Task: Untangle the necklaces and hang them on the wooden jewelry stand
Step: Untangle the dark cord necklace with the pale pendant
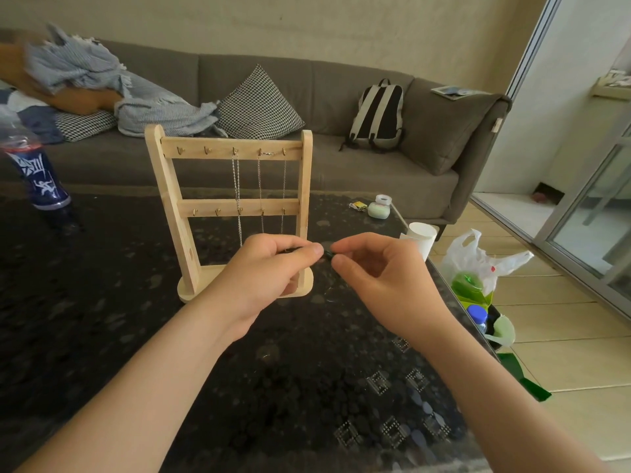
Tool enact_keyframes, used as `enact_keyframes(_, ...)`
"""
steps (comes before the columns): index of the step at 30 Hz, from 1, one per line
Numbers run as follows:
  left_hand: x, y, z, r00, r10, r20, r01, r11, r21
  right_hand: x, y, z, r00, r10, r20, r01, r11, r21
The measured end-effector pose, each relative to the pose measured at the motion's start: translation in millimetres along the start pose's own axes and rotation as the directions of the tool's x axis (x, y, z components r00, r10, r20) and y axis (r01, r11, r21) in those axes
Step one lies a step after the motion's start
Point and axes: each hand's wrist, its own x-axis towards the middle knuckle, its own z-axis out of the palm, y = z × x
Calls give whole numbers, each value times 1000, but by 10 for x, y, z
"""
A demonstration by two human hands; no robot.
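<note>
before the stand point(235, 145), left hand point(269, 268) and right hand point(382, 271) pinch a dark bit point(328, 255), mostly hidden

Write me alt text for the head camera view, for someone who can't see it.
The left hand and right hand pinch a small dark piece between them, in front of a pale wooden jewelry stand on a dark patterned table. Thin silver chains hang from hooks on its top rail; a grey sofa stands behind.

A home living room.
A grey sofa point(307, 97) with cushions, a blanket point(112, 87) and a backpack point(377, 114) stands beyond a dark coffee table point(102, 319).
</note>
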Motion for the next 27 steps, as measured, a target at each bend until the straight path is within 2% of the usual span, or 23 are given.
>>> enact_keyframes(6, 8, -34, 0, 997, 58, 50, -63, 994, 90, -29, -1, 33, 988, -151, -16, 143, 960, -240)
enact_keyframes(10, 9, -48, 14, 994, 94, 52, -101, 983, 154, -26, 4, 47, 978, -208, 20, 204, 925, -322)
enact_keyframes(13, 20, -74, 27, 990, 142, 25, -143, 954, 262, -24, 6, 49, 977, -214, 26, 211, 923, -322)
enact_keyframes(16, 16, -76, 28, 987, 162, 14, -156, 919, 363, -18, 2, 31, 985, -173, -12, 165, 955, -245)
enact_keyframes(18, 7, -59, 26, 989, 141, 36, -144, 925, 351, -10, -4, 1, 993, -111, -38, 104, 984, -146)
enact_keyframes(20, 4, -41, 26, 994, 89, 57, -102, 953, 286, -8, -5, -23, 997, -66, -37, 65, 998, -25)
enact_keyframes(23, 12, -15, 21, 993, -54, 107, 43, 994, 103, -15, 1, -25, 999, -47, -9, 48, 985, 164)
enact_keyframes(25, 8, 1, 20, 978, -140, 157, 146, 989, -29, -14, 17, 1, 999, -41, 19, 35, 974, 225)
enact_keyframes(27, 7, 3, 24, 974, -163, 156, 175, 982, -67, -7, 34, 46, 998, -9, 57, -6, 965, 263)
